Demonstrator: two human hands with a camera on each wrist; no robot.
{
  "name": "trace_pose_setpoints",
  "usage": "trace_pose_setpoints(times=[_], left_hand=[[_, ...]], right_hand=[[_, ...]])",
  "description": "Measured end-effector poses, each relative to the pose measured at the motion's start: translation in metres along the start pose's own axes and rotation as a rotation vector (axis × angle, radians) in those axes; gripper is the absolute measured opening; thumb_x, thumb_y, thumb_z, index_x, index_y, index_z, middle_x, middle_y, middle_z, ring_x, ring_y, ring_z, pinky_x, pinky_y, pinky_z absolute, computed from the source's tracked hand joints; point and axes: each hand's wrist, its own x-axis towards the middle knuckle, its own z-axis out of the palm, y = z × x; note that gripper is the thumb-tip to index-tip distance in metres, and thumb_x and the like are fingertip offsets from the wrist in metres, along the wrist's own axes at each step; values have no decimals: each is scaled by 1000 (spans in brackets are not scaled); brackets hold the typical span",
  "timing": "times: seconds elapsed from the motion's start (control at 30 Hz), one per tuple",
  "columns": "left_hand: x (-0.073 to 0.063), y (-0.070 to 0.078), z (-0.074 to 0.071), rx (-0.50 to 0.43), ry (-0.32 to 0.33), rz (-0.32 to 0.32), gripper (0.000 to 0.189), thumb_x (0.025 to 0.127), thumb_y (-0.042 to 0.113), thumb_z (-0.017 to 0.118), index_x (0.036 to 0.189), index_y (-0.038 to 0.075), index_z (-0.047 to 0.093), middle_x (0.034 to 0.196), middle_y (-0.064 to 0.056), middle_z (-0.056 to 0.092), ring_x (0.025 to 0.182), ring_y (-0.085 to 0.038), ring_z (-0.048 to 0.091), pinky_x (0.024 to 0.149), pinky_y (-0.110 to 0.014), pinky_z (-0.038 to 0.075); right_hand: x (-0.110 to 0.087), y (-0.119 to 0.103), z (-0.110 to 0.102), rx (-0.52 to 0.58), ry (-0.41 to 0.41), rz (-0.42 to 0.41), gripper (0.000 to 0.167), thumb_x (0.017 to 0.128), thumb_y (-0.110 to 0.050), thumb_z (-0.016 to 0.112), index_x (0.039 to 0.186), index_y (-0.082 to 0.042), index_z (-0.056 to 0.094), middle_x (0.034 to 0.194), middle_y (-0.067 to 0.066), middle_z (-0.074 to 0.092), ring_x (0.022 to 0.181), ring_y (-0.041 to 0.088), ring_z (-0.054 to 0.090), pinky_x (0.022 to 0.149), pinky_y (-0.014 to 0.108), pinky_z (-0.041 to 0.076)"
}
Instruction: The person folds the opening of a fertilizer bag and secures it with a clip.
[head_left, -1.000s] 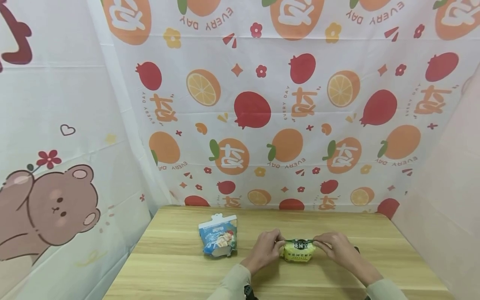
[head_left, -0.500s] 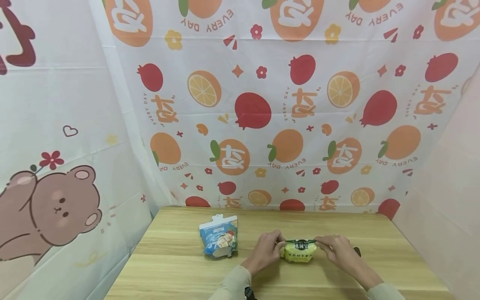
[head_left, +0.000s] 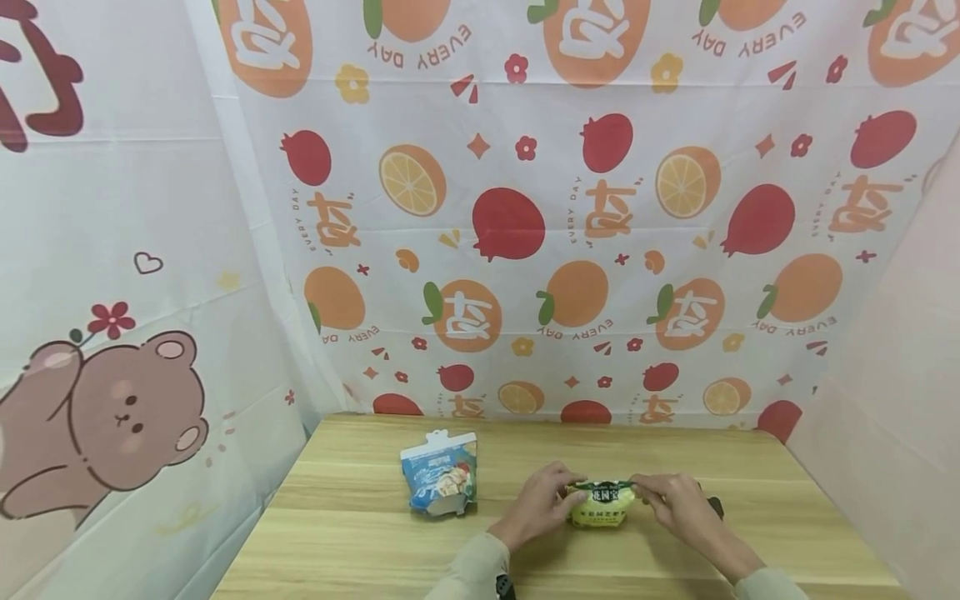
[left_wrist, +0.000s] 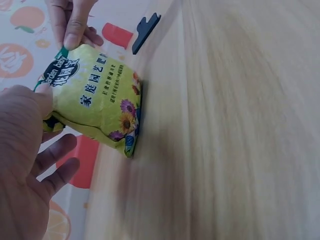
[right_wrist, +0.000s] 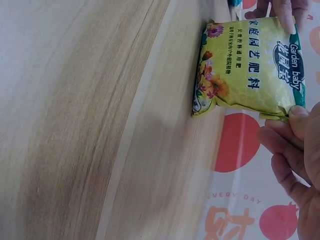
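Observation:
A small yellow-green fertilizer bag (head_left: 600,510) with a dark green top edge stands on the wooden table between the two hands. My left hand (head_left: 538,504) pinches its top left corner, the thumb lying over the front; in the left wrist view the other fingers (left_wrist: 60,160) spread below. At the opposite top corner, my right hand (head_left: 678,504) pinches the edge between thumb and index finger, as the right wrist view shows. Printed flowers (right_wrist: 215,82) run along the bag's lower end. Behind the right hand lies a black bag clip (left_wrist: 146,34), mostly hidden in the head view.
To the left on the table (head_left: 337,533) stands a blue food bag (head_left: 441,482), its top held by a white clip (head_left: 438,443). Fruit-print cloth (head_left: 570,192) hangs along the table's back edge, with a bear-print cloth (head_left: 135,417) at the left.
My left thumb has slid right onto the front of the bag's top corner. The bag has barely moved, and the right hand keeps its pinch. The head view has shifted slightly.

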Motion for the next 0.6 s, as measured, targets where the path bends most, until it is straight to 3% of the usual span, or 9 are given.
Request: trace_pose_setpoints(times=[0.13, 0.33, 0.6], left_hand=[[1, 0, 6, 2, -10, -8, 33, 101, 29, 64, 124, 7, 72, 98, -1, 63, 77, 3, 48, 69, -11, 43], [0, -1, 10, -31, -4, -42, 34, 97, 31, 69, 123, 9, 73, 100, -1, 65, 84, -3, 58, 74, -13, 48], [-2, -2, 10, -57, 2, -44, 34, 97, 31, 69, 123, 9, 73, 101, -1, 67, 82, 1, 57, 74, -12, 49]], right_hand=[[-1, 1, 1, 12, 1, 21, 23, 81, 9, 75, 99, -4, 79, 80, 5, 80, 62, 1, 70, 54, 7, 48], [-1, 2, 0, 58, -40, 78, 22, 83, 11, 72, 102, 0, 78, 78, 6, 79, 60, 6, 70, 50, 8, 45], [-2, 2, -2, 150, -156, 298, 17, 92, 2, 67, 106, -3, 77, 79, 5, 78, 65, 11, 72, 45, 16, 45]])
